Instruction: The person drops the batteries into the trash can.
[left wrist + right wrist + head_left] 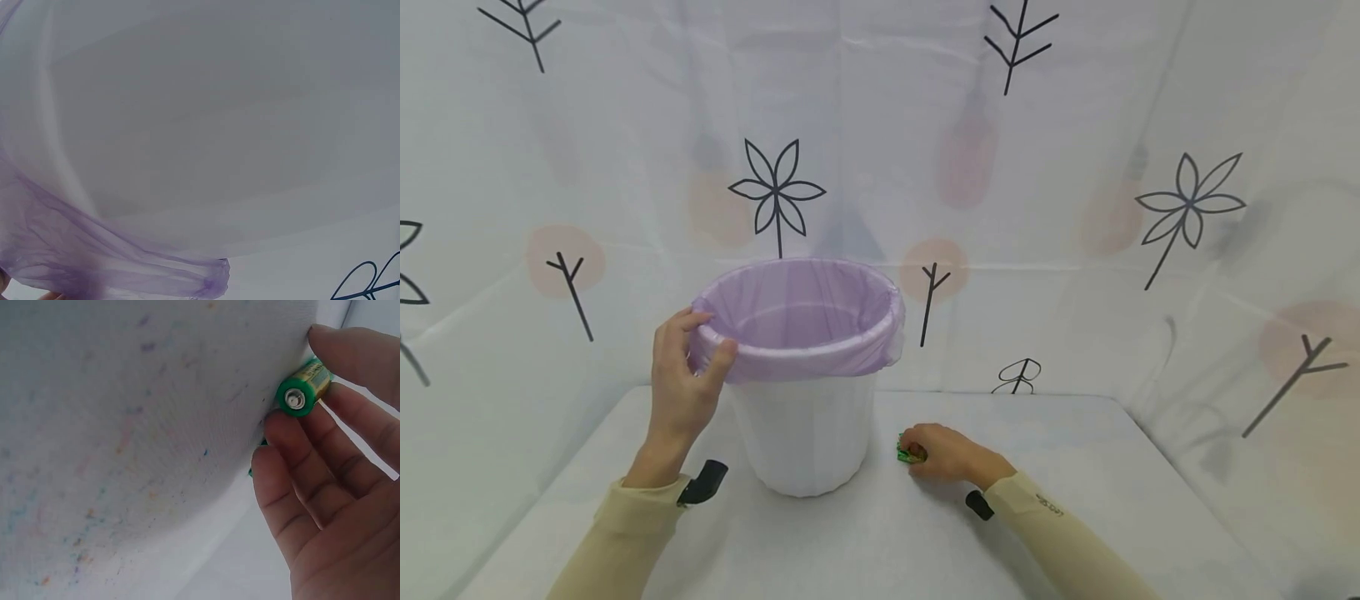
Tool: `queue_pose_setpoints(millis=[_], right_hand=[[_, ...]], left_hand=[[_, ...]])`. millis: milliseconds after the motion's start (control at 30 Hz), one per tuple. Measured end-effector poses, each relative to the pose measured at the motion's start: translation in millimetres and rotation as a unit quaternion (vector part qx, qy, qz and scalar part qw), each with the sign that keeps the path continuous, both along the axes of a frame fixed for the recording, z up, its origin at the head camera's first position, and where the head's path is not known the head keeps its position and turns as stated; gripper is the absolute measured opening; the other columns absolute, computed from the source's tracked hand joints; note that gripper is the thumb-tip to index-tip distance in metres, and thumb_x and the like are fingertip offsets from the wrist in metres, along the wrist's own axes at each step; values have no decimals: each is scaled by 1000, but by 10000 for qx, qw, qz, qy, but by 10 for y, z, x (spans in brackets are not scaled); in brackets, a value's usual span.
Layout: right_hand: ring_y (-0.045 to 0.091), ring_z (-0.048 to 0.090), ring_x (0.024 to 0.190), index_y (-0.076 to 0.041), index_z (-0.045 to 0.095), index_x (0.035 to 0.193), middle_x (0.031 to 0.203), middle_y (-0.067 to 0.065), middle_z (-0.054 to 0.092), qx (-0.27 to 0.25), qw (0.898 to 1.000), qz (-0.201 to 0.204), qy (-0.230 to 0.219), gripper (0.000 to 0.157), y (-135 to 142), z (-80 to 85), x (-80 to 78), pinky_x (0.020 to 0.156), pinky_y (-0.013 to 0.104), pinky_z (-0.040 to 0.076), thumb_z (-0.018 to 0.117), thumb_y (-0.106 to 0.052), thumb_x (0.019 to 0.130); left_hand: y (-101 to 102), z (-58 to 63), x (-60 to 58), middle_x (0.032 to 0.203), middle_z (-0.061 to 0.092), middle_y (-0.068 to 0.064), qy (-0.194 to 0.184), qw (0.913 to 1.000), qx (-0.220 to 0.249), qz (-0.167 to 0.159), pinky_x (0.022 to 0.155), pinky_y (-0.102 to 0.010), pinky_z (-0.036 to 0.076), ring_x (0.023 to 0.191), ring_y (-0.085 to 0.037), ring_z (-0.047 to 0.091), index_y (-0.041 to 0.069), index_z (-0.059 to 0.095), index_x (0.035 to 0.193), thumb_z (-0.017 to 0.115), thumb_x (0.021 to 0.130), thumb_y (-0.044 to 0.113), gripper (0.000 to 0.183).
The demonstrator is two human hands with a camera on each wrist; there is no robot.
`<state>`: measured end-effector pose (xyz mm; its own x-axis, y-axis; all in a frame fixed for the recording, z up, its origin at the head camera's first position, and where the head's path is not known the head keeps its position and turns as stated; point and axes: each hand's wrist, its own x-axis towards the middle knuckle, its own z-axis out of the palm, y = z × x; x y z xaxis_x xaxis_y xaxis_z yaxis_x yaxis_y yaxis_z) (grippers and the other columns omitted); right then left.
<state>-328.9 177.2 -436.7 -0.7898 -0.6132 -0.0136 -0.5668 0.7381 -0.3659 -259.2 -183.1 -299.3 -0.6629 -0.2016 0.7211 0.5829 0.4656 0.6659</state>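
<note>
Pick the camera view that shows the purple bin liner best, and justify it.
The head view: it shows the purple liner inside the bin and folded over its rim. The left wrist view shows only a close, cropped part; the right wrist view shows none.

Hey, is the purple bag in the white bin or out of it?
In: the purple bag lines the white bin, its edge folded down around the outside.

Soft, diffuse head-view light — left wrist view dim, greyish

this is a booth walled by plant-printed sheets [880, 125].
</note>
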Motion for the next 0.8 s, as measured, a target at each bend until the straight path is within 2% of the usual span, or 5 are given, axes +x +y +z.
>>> queue_pose_setpoints(millis=[267, 800], right_hand=[[9, 51, 82, -15, 63, 105, 89, -9, 56, -392, 9988, 173, -235, 20, -3, -25, 2, 74, 28, 45, 68, -11, 85], [8, 50, 79, -15, 63, 105, 87, -10, 55, -414, 9988, 188, -201, 19, -6, -30, 38, 72, 26, 45, 65, -9, 87]], left_hand=[[-4, 2, -1, 136, 38, -14, 29, 10000, -31, 43, 86, -58, 41, 112, -28, 42, 5, 49, 127, 64, 84, 28, 51], [-3, -7, -8, 135, 39, -14, 75, 10000, -59, 19, 87, -61, 41, 113, -28, 42, 4, 50, 126, 64, 84, 28, 51]])
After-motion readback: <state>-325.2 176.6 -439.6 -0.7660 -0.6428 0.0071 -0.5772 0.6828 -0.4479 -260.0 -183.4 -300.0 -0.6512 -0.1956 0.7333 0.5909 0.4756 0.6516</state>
